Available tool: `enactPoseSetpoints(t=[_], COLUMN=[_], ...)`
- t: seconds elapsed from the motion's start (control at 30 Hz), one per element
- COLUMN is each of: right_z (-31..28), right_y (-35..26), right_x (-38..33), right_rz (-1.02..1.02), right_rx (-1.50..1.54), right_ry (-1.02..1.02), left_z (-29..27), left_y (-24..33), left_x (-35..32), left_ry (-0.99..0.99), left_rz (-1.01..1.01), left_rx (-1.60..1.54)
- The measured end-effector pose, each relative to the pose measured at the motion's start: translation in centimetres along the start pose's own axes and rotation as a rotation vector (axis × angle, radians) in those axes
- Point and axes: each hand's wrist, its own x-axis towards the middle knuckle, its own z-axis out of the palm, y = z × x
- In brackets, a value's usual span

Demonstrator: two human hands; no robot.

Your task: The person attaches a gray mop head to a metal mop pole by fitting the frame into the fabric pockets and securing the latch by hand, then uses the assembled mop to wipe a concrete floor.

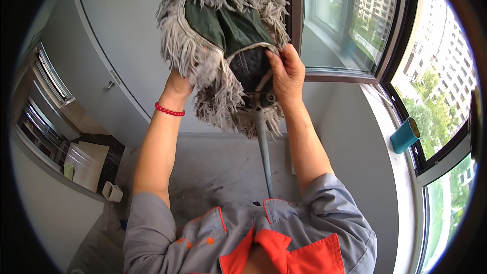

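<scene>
A dust mop stands upright in front of me. Its head (223, 0) has grey string fringe around a dark green cloth back, with a black base plate (248, 71) showing in the opening of the cloth. From the head's lower side a grey handle (264, 157) runs down toward my chest. My right hand (289, 76) pinches the pale hemmed edge of the cloth between thumb and fingers at the right of the plate. On the left side, my left hand (179, 85), with a red bead bracelet at the wrist, grips the head; the fringe hides most of its fingers.
An open dark-framed window (345, 20) stands at the right, and a teal cup-like container (405, 135) is on the white sill. A grey door (91, 56) is at the left. A small white bin (112, 192) stands low at the left on the stained grey floor (218, 167).
</scene>
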Motion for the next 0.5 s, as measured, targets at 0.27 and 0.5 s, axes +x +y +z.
enactPoseSetpoints(t=[0.27, 0.5], right_z=[-2.8, -2.5], right_y=[-1.0, -3.6], right_x=[0.7, 0.9], right_rz=[0.08, 0.377], right_rx=[-0.162, 0.307], right_ry=[-0.142, -0.087], left_z=[0.8, 1.9], left_y=[4.6, 3.1], left_x=[1.4, 5.2], left_ry=[-0.105, -0.022], left_rz=[-0.127, 0.014], left_rx=[-0.484, 0.189])
